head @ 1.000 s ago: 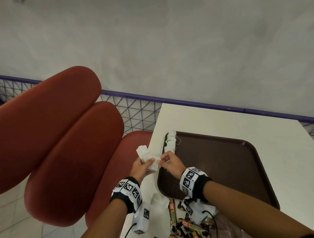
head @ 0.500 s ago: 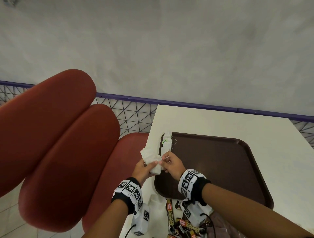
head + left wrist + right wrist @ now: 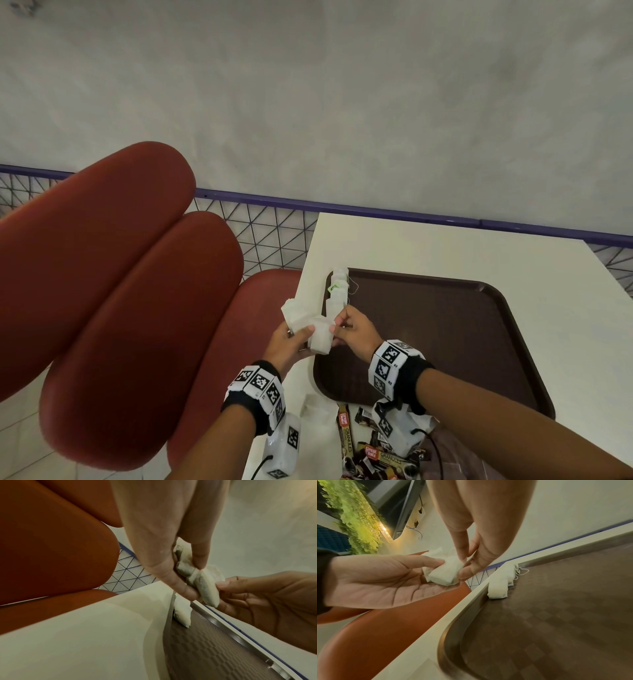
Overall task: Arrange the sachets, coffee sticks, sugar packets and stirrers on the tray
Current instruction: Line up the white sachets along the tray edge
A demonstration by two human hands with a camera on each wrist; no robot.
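Both my hands on a bunch of white sachets at the tray's left rim.

Far left I see red seat cushions (image 3: 113,308), with a wire-grid railing (image 3: 270,236) behind them. My left hand (image 3: 286,344) cups the sachets (image 3: 317,334) in its palm, thumb pressed on top, holding them over the table's (image 3: 445,250) left edge. My right hand (image 3: 356,334) pinches the nearest sachet of the bunch between thumb and fingertips (image 3: 463,573). Just beyond, a row of sachets (image 3: 337,289) with strings lies along the left rim of the brown tray (image 3: 479,342), the rest of which is bare. At the table's near edge, coffee sticks (image 3: 380,459) lie in a heap, partly hidden behind my right wrist camera. On the right, my forearm crosses the tray's near right corner.
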